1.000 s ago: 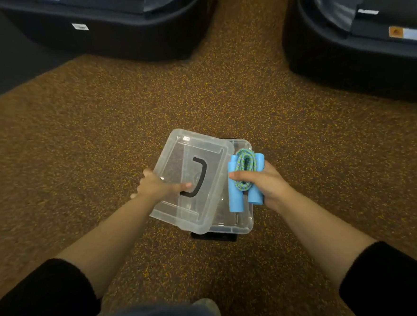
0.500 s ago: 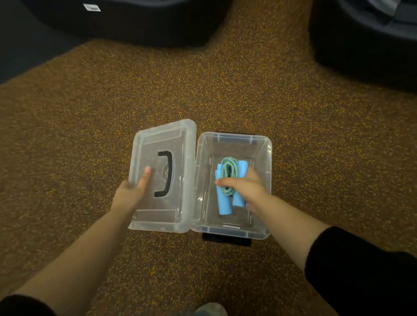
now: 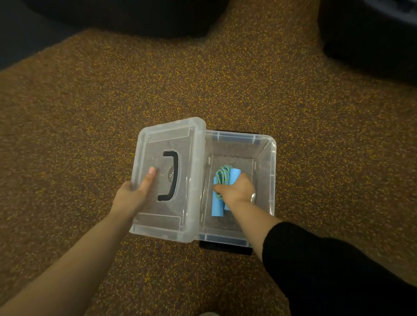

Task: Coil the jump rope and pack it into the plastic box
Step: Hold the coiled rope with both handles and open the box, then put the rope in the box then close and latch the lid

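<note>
1. The jump rope [image 3: 225, 181] is coiled into a tight bundle, its green-flecked cord wound around two pale blue foam handles, and it sits low inside the plastic box [image 3: 270, 178], close to the box floor and toward the wall nearest the lid.
2. The right hand [image 3: 237, 191] reaches down into the box with its grip closed over the bundle, thumb across the cord and fingers wrapped round the handles; whether the handles already rest on the bottom cannot be told.
3. The left hand [image 3: 133, 197] has its grip closed on the near edge of the clear lid [image 3: 167, 146], thumb lying flat on top beside the black carry handle [image 3: 170, 175]. The lid is held off to the left of the box, its long edge touching or overlapping the box rim.
4. To do this step well, I judge the bundle should be laid flat along the box's length before the fingers let go (a loose coil would likely spring open), then the thumb eased off last so the cord keeps its wraps.
5. The lid should stay clear of the opening until the right hand is out.
6. The box stands on a brown carpeted floor speckled with yellow; something black shows beneath its near edge.
7. Large dark machine bases [image 3: 143, 12] sit at the far side and upper right.
</note>
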Demonstrator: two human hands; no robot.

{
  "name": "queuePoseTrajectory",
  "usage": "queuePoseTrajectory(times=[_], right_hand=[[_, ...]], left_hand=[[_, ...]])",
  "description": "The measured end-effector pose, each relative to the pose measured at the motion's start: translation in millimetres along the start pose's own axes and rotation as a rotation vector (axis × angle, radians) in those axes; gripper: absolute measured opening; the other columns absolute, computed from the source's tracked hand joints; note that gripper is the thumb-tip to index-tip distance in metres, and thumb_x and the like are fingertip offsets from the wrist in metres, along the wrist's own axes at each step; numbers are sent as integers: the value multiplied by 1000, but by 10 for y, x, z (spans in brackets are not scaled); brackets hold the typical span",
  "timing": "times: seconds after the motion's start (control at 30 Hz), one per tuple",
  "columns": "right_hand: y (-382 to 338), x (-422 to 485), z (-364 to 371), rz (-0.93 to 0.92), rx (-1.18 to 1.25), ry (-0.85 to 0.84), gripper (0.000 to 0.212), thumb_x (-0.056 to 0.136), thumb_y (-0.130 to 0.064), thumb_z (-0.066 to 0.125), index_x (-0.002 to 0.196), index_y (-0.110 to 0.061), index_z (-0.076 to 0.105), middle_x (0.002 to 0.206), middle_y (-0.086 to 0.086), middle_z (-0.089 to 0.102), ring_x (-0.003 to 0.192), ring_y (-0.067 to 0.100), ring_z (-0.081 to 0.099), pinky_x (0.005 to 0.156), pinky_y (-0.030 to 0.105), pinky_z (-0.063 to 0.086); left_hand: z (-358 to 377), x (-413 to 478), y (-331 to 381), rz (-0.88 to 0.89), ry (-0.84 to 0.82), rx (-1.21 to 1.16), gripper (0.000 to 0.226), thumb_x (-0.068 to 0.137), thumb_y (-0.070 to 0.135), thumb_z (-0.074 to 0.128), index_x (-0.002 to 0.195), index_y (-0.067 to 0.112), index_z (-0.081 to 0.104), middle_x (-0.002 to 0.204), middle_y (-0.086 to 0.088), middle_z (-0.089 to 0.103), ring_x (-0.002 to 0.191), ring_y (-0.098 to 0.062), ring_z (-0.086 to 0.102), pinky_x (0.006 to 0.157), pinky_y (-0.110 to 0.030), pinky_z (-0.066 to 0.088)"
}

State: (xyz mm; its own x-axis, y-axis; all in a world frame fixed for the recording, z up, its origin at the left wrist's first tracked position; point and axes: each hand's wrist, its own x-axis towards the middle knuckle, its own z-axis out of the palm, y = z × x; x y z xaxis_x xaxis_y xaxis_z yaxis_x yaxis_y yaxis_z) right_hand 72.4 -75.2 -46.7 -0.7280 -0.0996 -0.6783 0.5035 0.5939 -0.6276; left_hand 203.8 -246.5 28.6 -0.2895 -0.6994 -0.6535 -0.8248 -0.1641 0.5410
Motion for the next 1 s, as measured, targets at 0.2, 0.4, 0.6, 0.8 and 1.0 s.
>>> queuePoseTrajectory(times=[0.2, 0.4, 0.6, 0.8, 1.0], right_hand=[[-5, -8, 38, -55, -102, 18, 72, 58, -33, 88, 112, -2, 53, 114, 13, 56, 100, 27, 59, 73, 30, 47], [52, -109, -63, -147, -198, 94, 88, 69, -43, 78, 136, -8, 32, 130, 17, 48, 118, 34, 50, 98, 46, 44], [-6, -117, -77, -224, -366, 68, 75, 85, -40, 63, 139, -2, 29, 137, 18, 38, 125, 31, 41, 99, 37, 37], [-33, -178, -48, -300, -378, 68, 62, 94, -35, 51, 142, -5, 27, 140, 19, 35, 128, 33, 36, 105, 40, 32], [-96, -338, -273, -493, -260, 16, 46, 101, -31, 32, 141, -9, 35, 147, 13, 36, 135, 27, 34, 111, 39, 29]], left_hand=[[-2, -50, 50, 3, -19, 7, 118, 50, 90, 46, 136, 8, 41, 134, -16, 51, 117, -36, 54, 100, -55, 43], [41, -61, 62, -1, -9, 13, 100, 70, 78, 47, 139, 6, 37, 140, -17, 45, 124, -37, 48, 104, -54, 40], [61, -66, 96, 15, -14, 21, 100, 68, 79, 49, 136, 8, 40, 136, -16, 49, 121, -36, 50, 103, -53, 41], [135, -74, 98, 61, 11, 59, 82, 81, 69, 44, 132, 6, 40, 131, -17, 50, 118, -36, 50, 99, -47, 41], [250, -167, 147, 101, 16, 159, 74, 90, 59, 38, 133, -1, 38, 133, -23, 49, 121, -39, 48, 100, -45, 39]])
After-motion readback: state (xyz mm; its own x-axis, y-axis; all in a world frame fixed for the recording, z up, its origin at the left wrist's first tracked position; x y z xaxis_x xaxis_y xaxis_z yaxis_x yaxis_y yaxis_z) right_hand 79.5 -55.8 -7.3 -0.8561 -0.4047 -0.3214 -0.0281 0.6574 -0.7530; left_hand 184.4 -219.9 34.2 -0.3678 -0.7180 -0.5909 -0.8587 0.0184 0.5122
